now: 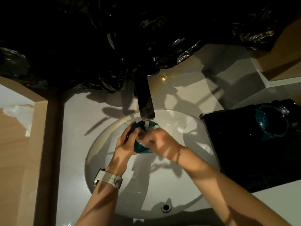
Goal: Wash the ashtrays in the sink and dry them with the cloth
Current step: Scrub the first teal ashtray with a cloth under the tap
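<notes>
Dim light falls on the white sink (104, 160) at mid-frame, where the left hand (125, 141) clasps a teal ashtray (141, 148) under the running tap (146, 101) while the right hand (160, 141) rubs inside it — washing still underway, rinsing and towelling likely next — and a second ashtray (271, 123) waits on the dark cloth (244, 152) at right.

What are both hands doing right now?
Left hand: fingers curled round the teal ashtray under the tap.
Right hand: fingers curled at the ashtray's inside; grip cannot be told.
</notes>
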The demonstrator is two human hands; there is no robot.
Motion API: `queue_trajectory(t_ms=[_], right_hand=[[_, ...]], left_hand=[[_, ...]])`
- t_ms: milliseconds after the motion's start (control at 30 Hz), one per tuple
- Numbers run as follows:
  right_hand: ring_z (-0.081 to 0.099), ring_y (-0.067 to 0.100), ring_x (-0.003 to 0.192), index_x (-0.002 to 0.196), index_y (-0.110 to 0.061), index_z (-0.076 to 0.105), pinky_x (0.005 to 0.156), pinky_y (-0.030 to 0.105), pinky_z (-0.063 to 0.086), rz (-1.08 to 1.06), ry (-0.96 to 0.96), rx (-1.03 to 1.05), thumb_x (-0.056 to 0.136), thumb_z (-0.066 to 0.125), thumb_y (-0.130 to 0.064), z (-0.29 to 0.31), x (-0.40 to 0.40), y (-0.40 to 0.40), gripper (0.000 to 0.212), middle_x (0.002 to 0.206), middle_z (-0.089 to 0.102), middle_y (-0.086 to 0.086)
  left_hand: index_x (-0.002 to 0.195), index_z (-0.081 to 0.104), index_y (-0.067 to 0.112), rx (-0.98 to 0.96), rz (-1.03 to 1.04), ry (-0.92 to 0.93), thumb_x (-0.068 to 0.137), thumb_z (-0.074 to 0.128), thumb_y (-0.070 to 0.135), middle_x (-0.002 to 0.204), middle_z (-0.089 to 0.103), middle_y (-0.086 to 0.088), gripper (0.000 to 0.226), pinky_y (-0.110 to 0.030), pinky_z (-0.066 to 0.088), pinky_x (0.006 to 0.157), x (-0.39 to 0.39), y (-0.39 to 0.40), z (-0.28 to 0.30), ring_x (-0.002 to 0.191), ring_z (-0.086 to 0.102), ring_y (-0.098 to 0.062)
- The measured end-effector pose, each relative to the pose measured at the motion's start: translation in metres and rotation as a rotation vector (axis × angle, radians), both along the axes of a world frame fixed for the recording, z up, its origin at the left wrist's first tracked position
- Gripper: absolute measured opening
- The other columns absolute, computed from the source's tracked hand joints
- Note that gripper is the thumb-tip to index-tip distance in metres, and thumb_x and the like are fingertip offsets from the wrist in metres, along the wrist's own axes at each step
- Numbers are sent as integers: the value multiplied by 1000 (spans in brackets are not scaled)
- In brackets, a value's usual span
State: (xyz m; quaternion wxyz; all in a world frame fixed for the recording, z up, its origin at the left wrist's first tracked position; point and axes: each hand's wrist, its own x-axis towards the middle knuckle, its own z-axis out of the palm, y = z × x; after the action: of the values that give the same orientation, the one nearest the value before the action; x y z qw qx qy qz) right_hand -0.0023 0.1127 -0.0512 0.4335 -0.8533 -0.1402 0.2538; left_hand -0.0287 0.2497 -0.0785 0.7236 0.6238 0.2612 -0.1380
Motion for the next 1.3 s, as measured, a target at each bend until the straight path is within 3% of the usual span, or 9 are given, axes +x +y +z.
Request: queue_trajectory(t_ms=[167,267,467,600,833,967,1100,1200,1300], right_hand=[[62,26,88,99,4,70,82,27,46,155,-181,-378,93,49,-10,7,13,5,26,100,69,18],[68,27,66,74,-1,73,62,24,52,-3,-430,-308,78,52,-4,-5,3,15,21,72,70,15],[62,32,98,93,6,72,96,37,45,7,60,-110,87,58,4,-5,2,4,16,101,68,24],[58,30,112,116,0,63,89,26,38,87,-32,-409,97,48,-12,2,16,13,27,117,64,17],[62,34,105,102,5,71,94,35,45,118,-93,-191,89,52,4,-4,0,5,23,107,69,20],[64,37,100,106,5,67,79,34,43,126,-187,-411,94,44,-4,0,6,14,28,106,67,25],[69,33,93,100,-4,74,85,33,53,143,-315,-199,80,49,-1,-11,-1,11,31,102,73,16],[64,26,104,111,-4,71,95,22,47,43,21,-40,88,50,8,-6,0,-6,33,111,69,12],[61,18,86,114,4,65,71,6,44,-274,261,241,87,46,14,7,-2,-20,35,97,65,9]], left_hand=[[127,62,29,-15,-3,20,99,56,16,106,73,12,31,-51,53,97,-4,-4,0,96,71,-5],[125,62,30,-34,38,21,99,56,18,106,73,11,29,-53,53,95,-3,-8,0,98,70,-6],[128,61,29,8,-47,2,99,55,20,111,72,7,31,-46,57,90,1,10,1,98,71,-8],[135,57,25,-10,-51,1,100,55,19,117,71,5,36,-46,55,94,0,2,2,101,70,-7],[121,62,36,6,-47,-5,99,55,21,110,72,7,27,-40,61,80,4,13,1,99,70,-10],[129,60,30,-34,-55,14,100,55,18,116,71,3,31,-52,57,89,4,8,5,103,70,-14],[130,60,28,-20,-65,12,100,55,20,119,71,1,31,-55,54,93,2,9,4,106,69,-15],[126,61,31,-27,-72,24,100,53,19,120,71,-3,30,-54,56,90,-3,13,3,105,70,-20],[122,62,34,-34,-60,16,101,53,17,115,73,4,29,-54,50,99,-8,12,3,110,68,-19]])
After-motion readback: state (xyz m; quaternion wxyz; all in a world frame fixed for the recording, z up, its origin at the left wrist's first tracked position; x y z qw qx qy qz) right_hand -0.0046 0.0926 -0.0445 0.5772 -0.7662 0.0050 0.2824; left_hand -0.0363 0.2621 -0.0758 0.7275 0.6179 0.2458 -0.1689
